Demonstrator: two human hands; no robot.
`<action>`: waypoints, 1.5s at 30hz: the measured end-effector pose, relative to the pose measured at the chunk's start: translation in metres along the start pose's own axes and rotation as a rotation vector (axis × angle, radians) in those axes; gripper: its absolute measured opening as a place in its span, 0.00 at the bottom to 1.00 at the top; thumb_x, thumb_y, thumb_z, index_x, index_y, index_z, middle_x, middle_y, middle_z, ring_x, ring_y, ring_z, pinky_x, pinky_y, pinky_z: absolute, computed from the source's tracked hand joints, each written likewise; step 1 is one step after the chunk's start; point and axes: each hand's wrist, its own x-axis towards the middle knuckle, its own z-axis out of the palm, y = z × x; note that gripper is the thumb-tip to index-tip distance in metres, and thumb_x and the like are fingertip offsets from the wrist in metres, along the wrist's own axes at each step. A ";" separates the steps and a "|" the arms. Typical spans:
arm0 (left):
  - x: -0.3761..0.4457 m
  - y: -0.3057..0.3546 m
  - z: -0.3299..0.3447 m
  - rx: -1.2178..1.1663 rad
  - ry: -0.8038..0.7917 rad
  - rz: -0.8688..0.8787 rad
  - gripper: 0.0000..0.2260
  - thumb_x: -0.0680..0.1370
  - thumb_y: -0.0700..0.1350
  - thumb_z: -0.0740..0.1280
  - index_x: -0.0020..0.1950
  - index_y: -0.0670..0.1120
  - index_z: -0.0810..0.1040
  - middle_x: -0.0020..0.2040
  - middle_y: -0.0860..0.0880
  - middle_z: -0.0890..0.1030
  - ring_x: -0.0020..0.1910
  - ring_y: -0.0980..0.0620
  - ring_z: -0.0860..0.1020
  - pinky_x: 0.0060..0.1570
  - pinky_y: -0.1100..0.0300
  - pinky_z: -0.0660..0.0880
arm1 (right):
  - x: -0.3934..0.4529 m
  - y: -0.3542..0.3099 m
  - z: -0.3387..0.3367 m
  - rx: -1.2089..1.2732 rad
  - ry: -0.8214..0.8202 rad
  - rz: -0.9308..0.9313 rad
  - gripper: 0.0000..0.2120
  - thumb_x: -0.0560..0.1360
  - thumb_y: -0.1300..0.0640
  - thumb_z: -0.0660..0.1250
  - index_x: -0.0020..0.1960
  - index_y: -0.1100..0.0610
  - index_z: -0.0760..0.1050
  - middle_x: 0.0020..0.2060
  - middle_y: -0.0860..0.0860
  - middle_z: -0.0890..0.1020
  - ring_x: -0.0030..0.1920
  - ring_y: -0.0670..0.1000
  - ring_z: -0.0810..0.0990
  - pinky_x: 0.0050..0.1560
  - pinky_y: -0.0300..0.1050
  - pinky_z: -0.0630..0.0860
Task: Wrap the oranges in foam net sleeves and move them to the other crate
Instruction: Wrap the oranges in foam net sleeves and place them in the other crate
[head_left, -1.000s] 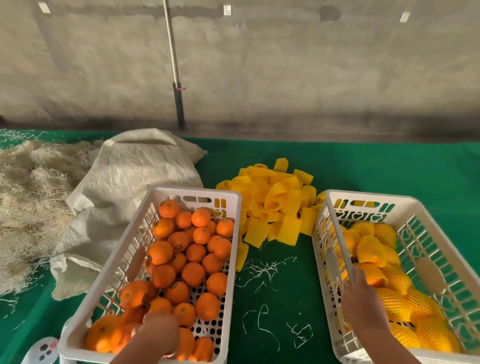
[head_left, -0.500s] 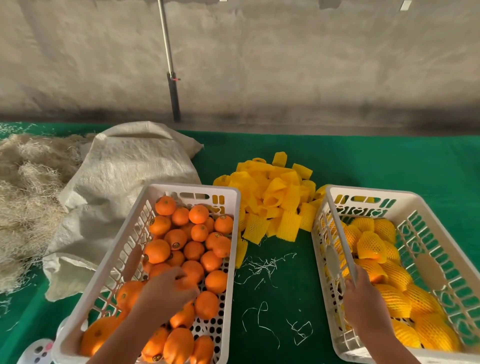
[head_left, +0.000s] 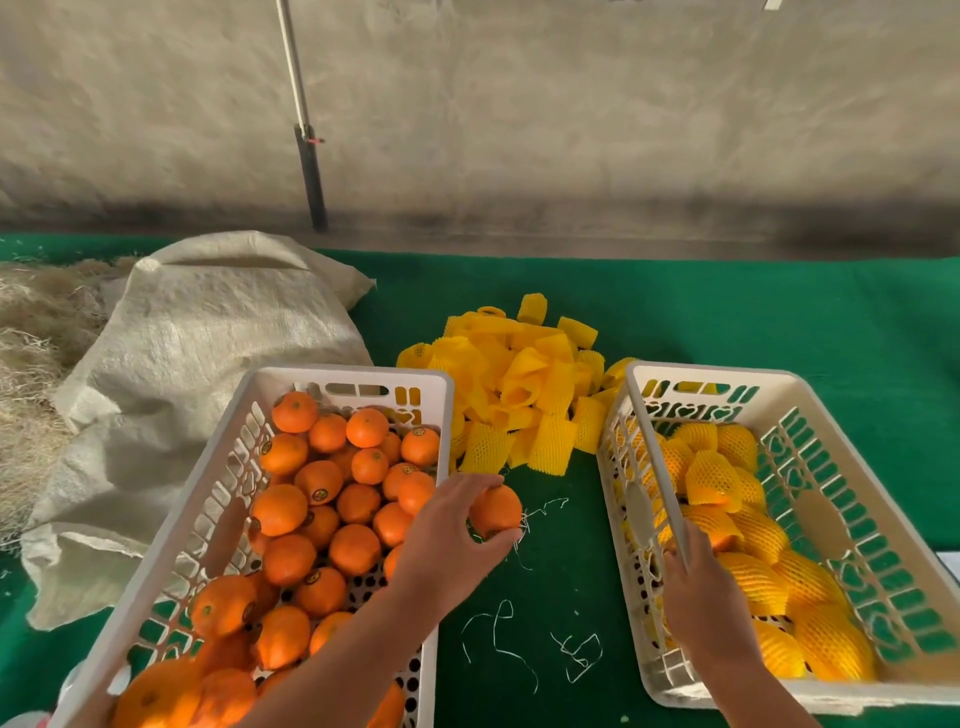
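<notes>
A white crate (head_left: 218, 457) on the left holds several bare oranges (head_left: 322, 483). My left hand (head_left: 447, 535) grips one orange (head_left: 496, 509) above that crate's right rim. A pile of yellow foam net sleeves (head_left: 524, 395) lies on the green cloth between the crates. The right white crate (head_left: 841, 431) holds several oranges wrapped in yellow net (head_left: 711, 475). My right hand (head_left: 701, 592) holds that crate's left rim, fingers curled over the edge.
A woven beige sack (head_left: 197, 364) lies behind the left crate, with straw (head_left: 36, 364) heaped at the far left. White string scraps (head_left: 524, 639) litter the green cloth between the crates. A grey wall with a pole (head_left: 306, 135) stands behind.
My left hand reached into the left crate, took hold of an orange and lifted it rightward over the crate's rim. My right hand stayed on the right crate's rim.
</notes>
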 end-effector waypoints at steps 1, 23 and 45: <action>0.000 -0.003 0.005 0.019 -0.020 0.007 0.29 0.71 0.68 0.72 0.70 0.67 0.68 0.61 0.73 0.70 0.57 0.66 0.74 0.53 0.63 0.79 | -0.001 -0.004 -0.001 -0.074 -0.013 -0.045 0.19 0.84 0.54 0.61 0.74 0.48 0.67 0.51 0.50 0.81 0.45 0.52 0.81 0.42 0.50 0.79; 0.018 -0.027 0.039 0.467 -0.283 0.140 0.28 0.72 0.67 0.61 0.71 0.61 0.69 0.62 0.62 0.78 0.52 0.61 0.77 0.46 0.70 0.66 | 0.110 -0.114 0.090 -0.389 -0.238 -0.473 0.19 0.83 0.49 0.66 0.72 0.51 0.74 0.69 0.48 0.75 0.67 0.51 0.76 0.66 0.48 0.75; 0.018 -0.024 0.044 0.464 -0.292 0.148 0.28 0.66 0.67 0.69 0.63 0.58 0.76 0.51 0.63 0.81 0.40 0.64 0.79 0.35 0.78 0.65 | 0.160 -0.092 0.117 -0.010 -0.390 -0.079 0.21 0.75 0.47 0.77 0.59 0.51 0.68 0.52 0.48 0.78 0.47 0.53 0.81 0.47 0.51 0.78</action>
